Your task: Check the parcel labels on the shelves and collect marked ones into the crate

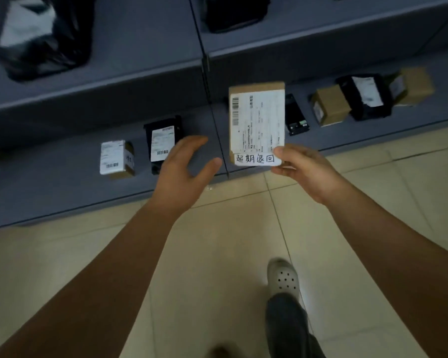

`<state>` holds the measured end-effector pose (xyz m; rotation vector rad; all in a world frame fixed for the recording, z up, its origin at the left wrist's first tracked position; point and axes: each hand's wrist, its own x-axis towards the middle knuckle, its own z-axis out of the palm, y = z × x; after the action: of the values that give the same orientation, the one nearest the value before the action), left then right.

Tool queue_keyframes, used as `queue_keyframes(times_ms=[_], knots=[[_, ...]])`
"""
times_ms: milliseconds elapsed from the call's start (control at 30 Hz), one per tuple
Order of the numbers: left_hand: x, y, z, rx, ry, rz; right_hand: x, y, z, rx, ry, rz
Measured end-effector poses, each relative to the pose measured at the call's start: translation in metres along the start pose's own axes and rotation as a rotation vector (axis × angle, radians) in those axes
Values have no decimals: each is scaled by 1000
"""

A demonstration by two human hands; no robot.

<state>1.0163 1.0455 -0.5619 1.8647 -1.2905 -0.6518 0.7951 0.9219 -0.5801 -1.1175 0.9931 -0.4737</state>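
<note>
My right hand pinches the lower right corner of a flat cardboard parcel held up in front of the shelves. Its face carries a white shipping label, and a white slip with handwritten characters sits along its bottom edge. My left hand hovers just left of the parcel with relaxed fingers and holds nothing. On the bottom shelf stand a small white-labelled box and a black labelled parcel. No crate is in view.
Right of the held parcel the bottom shelf holds a small black parcel, a brown box, a black bag with a label and another brown box. Black bags lie on the shelf above. My shoe is on the tiled floor.
</note>
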Motion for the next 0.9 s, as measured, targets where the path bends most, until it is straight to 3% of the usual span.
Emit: queue_keyframes(times_ms=[167,367,533,700,900], knots=[[-3,132,-44,-51,-8,195,-101,-109,-20,111,118,-136],[-5,347,-85,-62,-130,446,-252,-273,-82,64,326,-313],[-2,521,-80,-138,-189,677,-370,-383,-152,3,531,-432],[-1,657,-35,-210,-284,877,-455,-442,-223,-5,704,-528],[11,740,23,-245,-354,971,-507,-463,-293,-7,832,-579]])
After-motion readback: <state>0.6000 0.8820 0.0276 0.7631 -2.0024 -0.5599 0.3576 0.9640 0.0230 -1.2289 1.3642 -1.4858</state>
